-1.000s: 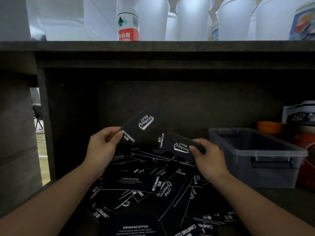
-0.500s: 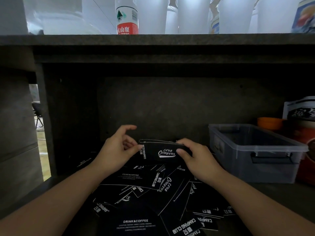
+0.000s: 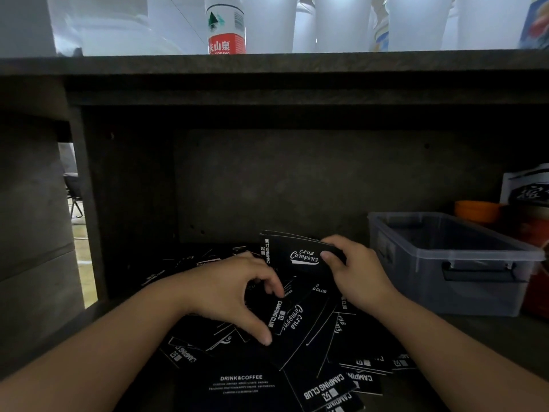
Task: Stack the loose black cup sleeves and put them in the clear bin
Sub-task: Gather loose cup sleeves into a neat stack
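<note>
Black cup sleeves (image 3: 297, 255), small stack, held up above pile by right hand (image 3: 355, 273), thumb and fingers pinching its right end. Left hand (image 3: 230, 295) down on loose sleeve pile (image 3: 300, 331), thumb and fingers curled, pinching one sleeve. Clear bin (image 3: 463, 263) stands just right of pile, on dark shelf (image 3: 475, 331).

Café counter storage; branded cup sleeves (image 3: 297, 322); stacked white cups (image 3: 341, 22)
</note>
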A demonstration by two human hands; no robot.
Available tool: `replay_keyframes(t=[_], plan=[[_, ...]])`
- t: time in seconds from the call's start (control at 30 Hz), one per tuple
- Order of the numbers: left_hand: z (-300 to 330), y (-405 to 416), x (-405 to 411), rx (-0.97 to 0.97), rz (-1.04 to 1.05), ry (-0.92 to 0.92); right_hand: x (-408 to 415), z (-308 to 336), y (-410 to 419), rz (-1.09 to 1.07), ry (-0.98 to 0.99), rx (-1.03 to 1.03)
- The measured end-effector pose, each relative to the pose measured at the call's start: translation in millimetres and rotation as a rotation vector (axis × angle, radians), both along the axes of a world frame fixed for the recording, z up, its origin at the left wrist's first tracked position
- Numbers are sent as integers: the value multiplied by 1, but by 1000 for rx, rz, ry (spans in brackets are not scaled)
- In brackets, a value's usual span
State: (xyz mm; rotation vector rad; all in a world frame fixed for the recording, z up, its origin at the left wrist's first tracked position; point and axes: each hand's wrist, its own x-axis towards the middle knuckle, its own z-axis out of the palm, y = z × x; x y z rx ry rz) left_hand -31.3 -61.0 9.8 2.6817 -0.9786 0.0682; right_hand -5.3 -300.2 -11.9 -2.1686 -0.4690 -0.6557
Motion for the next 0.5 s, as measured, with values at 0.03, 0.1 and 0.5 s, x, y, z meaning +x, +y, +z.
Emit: replay_keyframes(t=[0.03, 0.1, 0.5], plan=[[-1, 0, 0, 5, 3, -17, 0, 0, 0, -1, 3, -1], [-2, 3, 1, -28, 3, -36, 0, 0, 0, -8, 10, -7], [14, 14, -4, -1051, 61, -595, 2, 0, 2, -12, 10, 4]])
